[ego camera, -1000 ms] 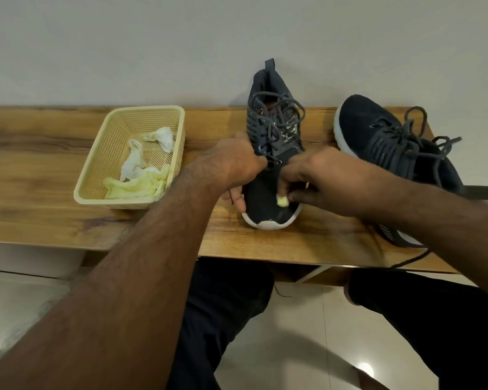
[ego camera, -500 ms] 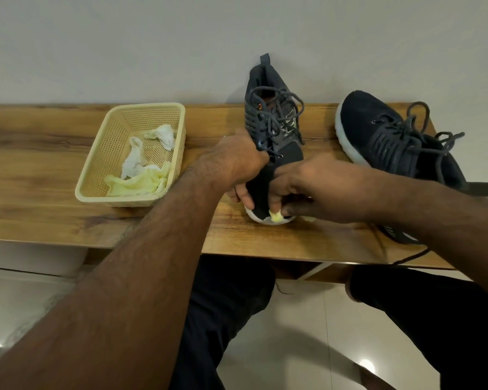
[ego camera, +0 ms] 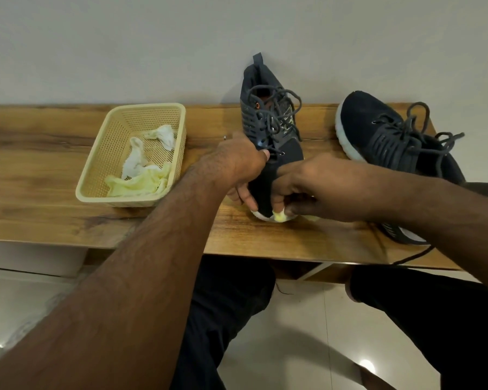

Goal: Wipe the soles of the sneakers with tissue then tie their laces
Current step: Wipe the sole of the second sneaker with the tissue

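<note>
My left hand [ego camera: 238, 167] grips the near sneaker [ego camera: 271, 136] from its left side: thumb across the dark upper near the lowest laces, fingers curled down the side toward the toe. The sneaker stands on the wooden table [ego camera: 40, 153], toe toward me, heel against the wall.

My right hand [ego camera: 307, 187] pinches a small wad of yellowish tissue [ego camera: 280, 217], fingers pressed close together round it. The wad touches the white sole rim at the toe tip. How much tissue sits inside the hand, I cannot tell.

Laces on this sneaker lie loose and untied over the tongue.

Second sneaker [ego camera: 389, 142] lies to the right on the table, toe pointing away toward the wall, laces also loose; one lace end hangs over the table's near edge. My right forearm crosses its heel.

Left of the hands, a cream plastic basket [ego camera: 96, 190] holds crumpled white and yellow tissues [ego camera: 141, 175].

Small orange mark near the first sneaker's collar; no readable brand or writing on either shoe.
</note>
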